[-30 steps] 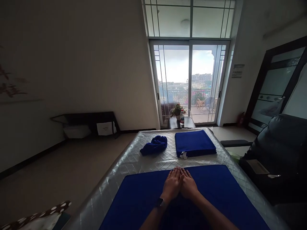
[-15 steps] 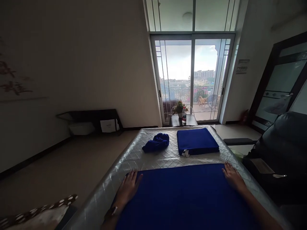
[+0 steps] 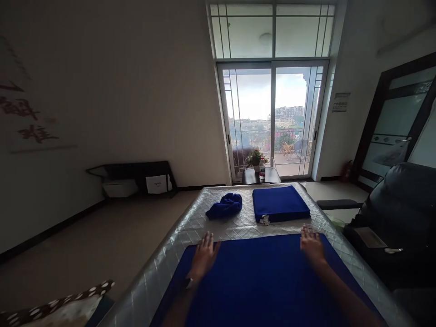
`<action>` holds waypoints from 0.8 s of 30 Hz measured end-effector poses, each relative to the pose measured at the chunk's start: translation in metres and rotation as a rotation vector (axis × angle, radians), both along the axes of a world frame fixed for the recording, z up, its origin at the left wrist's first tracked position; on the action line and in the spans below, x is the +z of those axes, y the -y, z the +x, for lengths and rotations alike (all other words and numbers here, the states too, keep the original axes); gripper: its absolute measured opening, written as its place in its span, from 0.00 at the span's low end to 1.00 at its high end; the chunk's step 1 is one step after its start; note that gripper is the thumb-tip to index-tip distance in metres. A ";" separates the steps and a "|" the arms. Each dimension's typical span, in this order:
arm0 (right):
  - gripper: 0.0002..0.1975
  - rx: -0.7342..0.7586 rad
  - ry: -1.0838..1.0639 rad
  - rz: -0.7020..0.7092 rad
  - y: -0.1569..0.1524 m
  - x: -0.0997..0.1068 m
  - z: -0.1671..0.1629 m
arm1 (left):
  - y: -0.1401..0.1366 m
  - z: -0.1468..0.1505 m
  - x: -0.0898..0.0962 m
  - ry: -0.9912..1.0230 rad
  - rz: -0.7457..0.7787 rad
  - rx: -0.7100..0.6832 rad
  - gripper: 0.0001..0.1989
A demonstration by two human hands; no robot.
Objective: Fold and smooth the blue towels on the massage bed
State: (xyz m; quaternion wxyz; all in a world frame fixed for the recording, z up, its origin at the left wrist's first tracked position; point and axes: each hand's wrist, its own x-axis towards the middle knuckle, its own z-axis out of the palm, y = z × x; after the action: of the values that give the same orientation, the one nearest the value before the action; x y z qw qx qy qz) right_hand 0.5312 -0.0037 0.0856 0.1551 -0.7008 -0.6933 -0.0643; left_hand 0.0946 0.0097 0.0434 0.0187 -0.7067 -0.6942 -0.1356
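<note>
A blue cloth (image 3: 259, 281) lies spread flat over the near part of a silvery quilted mattress (image 3: 231, 232). My left hand (image 3: 204, 255) is at the cloth's far edge near its left corner, palm down with fingers stretched out. Close to the far right corner, my right hand (image 3: 310, 243) is also stretched out, its fingertips reaching past the edge. Whether either palm presses on the cloth I cannot tell. Beyond them sit a neatly folded blue cloth (image 3: 281, 202) with white tags and, to its left, a crumpled blue cloth (image 3: 225, 205).
A small dark table (image 3: 250, 176) with a potted plant (image 3: 255, 158) and a bottle (image 3: 262, 168) stands past the mattress, before a glass sliding door. On the right is a black armchair (image 3: 405, 204). A polka-dotted fabric (image 3: 78, 295) shows at lower left.
Both hands have moved inward along the far edge, toward each other, leaving the corners of the spread cloth uncovered. The view has tilted slightly upward.
</note>
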 end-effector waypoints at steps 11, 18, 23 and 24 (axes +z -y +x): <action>0.34 0.538 -0.025 -0.125 0.000 -0.057 -0.119 | -0.003 0.176 -0.044 0.127 0.023 -0.382 0.35; 0.32 0.487 -0.099 -0.202 0.005 -0.045 -0.110 | 0.007 0.163 -0.025 0.079 -0.015 -0.385 0.35; 0.30 0.243 -0.112 -0.200 0.005 -0.034 -0.030 | 0.018 0.069 -0.019 0.001 -0.076 -0.207 0.36; 0.28 0.165 -0.125 -0.139 0.004 -0.030 -0.008 | 0.020 0.040 -0.020 -0.012 -0.079 -0.144 0.36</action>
State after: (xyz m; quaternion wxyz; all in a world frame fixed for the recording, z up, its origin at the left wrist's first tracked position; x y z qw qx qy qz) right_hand 0.5230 -0.0073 0.0551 0.1539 -0.6529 -0.7405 0.0407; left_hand 0.1344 -0.0103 0.0232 -0.0149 -0.7558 -0.6462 -0.1046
